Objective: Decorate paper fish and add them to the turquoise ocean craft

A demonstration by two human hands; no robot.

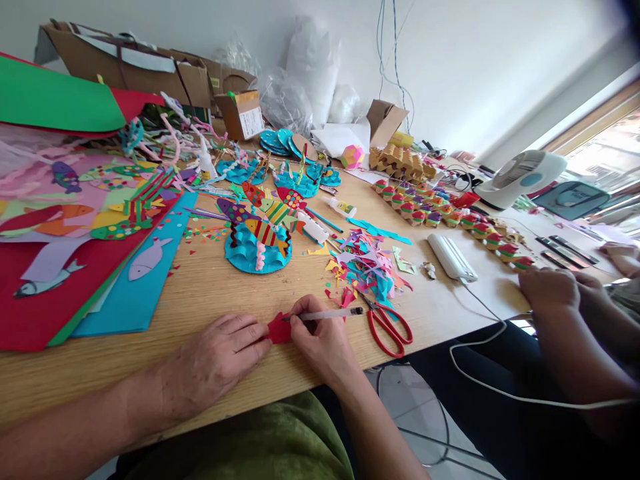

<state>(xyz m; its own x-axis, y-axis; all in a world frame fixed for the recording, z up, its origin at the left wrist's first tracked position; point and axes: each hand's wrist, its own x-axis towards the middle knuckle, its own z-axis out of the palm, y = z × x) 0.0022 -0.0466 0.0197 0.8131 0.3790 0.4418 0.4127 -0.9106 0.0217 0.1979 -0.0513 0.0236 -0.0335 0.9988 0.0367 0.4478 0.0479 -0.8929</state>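
Observation:
My left hand [216, 359] lies flat on the wooden table [210, 287], fingertips pressing down a small red paper piece [279, 329]. My right hand [320, 340] is closed around a thin pen [330, 314], whose tip rests on the red piece. Red-handled scissors [389, 327] lie just right of my right hand. A heap of colourful paper scraps [363, 267] sits behind them. A blue paper disc with striped paper fish [257, 243] stands further back.
Coloured paper sheets with fish cut-outs [75, 267] cover the left side. A row of painted egg-carton cups [440, 213], a white power bank [451, 257] with cable, and a small fan [520, 175] are at right. Another person's hands [555, 290] rest on the right edge. Boxes stand at the back.

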